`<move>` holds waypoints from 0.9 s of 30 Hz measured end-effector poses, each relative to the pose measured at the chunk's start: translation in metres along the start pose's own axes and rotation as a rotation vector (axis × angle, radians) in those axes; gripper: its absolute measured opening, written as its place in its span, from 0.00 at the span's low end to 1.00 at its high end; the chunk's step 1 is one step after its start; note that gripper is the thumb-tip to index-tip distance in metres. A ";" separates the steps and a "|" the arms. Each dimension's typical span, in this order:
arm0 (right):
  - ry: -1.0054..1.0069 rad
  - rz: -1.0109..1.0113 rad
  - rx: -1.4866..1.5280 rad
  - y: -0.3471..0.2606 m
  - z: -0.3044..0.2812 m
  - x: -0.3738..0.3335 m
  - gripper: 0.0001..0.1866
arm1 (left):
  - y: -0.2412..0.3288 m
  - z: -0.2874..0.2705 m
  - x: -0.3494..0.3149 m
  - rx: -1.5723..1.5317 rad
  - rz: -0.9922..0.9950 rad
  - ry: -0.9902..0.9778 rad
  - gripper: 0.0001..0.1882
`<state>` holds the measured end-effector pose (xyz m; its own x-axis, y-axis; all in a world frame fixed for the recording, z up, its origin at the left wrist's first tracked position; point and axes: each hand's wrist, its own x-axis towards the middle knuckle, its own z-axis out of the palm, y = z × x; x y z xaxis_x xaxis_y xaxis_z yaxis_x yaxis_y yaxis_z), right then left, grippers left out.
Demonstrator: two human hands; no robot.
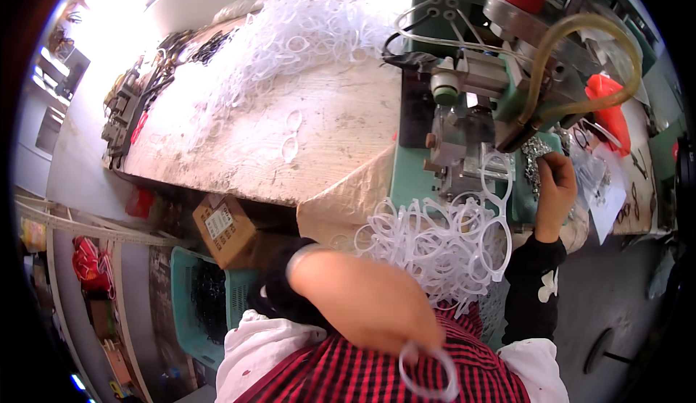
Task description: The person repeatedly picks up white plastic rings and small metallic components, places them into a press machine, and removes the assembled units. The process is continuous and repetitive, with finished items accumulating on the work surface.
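- Table (348,106): pale wood, across the upper middle.
- Machine (486,69): green and grey, upper right.
- Pile (312,30): clear eyeglass frames, top centre.
- Heap (428,247): more such frames, right of centre, below the machine.
- Crate (238,294): teal, lower left.
- Left hand (377,305): lower centre, blurred, fingers curled closed on one frame.
- Right hand (557,185): right, thumb and finger nearly together at the bits; I cannot tell whether they grip any.
- Frame (452,380): clear, bottom centre, in the left fingers.
- Bits (534,162): small, metallic, right of the machine.
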<state>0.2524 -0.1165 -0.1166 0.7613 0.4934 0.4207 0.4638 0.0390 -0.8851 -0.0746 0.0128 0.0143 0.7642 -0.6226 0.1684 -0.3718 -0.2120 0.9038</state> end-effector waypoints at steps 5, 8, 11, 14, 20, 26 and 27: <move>0.010 0.055 0.068 -0.024 0.011 0.003 0.08 | -0.077 -0.046 -0.074 0.238 -0.656 1.647 0.22; -0.060 0.083 0.070 -0.026 0.028 0.006 0.09 | -0.141 -0.049 -0.055 0.373 -0.604 1.716 0.30; -0.024 0.123 -0.037 -0.021 0.024 -0.001 0.08 | -0.178 -0.062 -0.031 0.534 -0.572 1.674 0.35; 0.064 0.105 -0.073 -0.015 0.006 -0.013 0.08 | -0.191 -0.076 -0.040 0.337 -0.465 1.753 0.33; -0.014 0.026 -0.026 -0.064 -0.001 -0.029 0.07 | -0.129 -0.088 -0.068 0.301 -0.291 1.853 0.08; -0.173 0.059 0.316 -0.100 0.059 -0.009 0.16 | -0.138 -0.057 -0.061 -0.245 -0.026 1.871 0.19; -0.171 0.085 0.432 -0.098 0.063 -0.012 0.21 | -0.133 -0.047 -0.063 -0.394 -0.008 1.845 0.21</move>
<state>0.1693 -0.0710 -0.0470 0.6862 0.6448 0.3366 0.1446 0.3325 -0.9319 -0.0480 0.1158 -0.0979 0.3965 0.9148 0.0767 -0.4443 0.1181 0.8881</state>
